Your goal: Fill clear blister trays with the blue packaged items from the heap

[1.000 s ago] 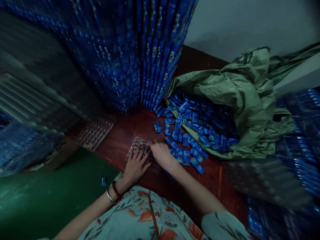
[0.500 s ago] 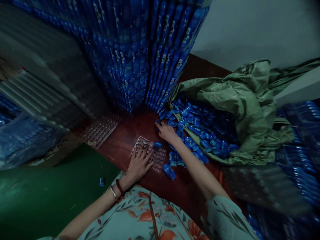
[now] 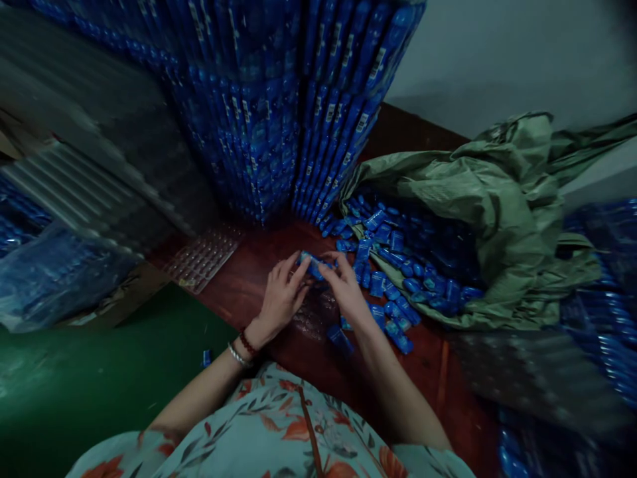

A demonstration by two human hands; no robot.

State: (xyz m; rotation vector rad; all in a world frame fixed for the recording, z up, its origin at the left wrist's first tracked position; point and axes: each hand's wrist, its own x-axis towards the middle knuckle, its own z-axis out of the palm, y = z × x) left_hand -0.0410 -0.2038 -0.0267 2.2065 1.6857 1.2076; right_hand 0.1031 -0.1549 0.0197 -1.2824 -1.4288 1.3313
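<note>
My left hand (image 3: 281, 291) and my right hand (image 3: 345, 287) meet above the table, fingertips closed on small blue packets (image 3: 312, 265); whether this is one packet or more I cannot tell. Below them lies a clear plastic tray with moulded cavities (image 3: 309, 320), partly hidden by both hands. A loose blue packet (image 3: 340, 338) rests at the tray's near right corner. Just right of my right hand, many blue packets (image 3: 393, 312) spill over the tabletop from the mouth of a green woven sack (image 3: 497, 192).
Tall stacks of blue packs (image 3: 259, 133) rise at the back. Grey ridged trays (image 3: 74, 192) are piled on the left, near another clear tray (image 3: 206, 255) on the red surface (image 3: 253, 265). One packet (image 3: 206, 358) lies on the green floor (image 3: 124, 378).
My right hand has come left and nearer from the packet pile. My left hand has risen off the tray. Both now hold blue packets together.
</note>
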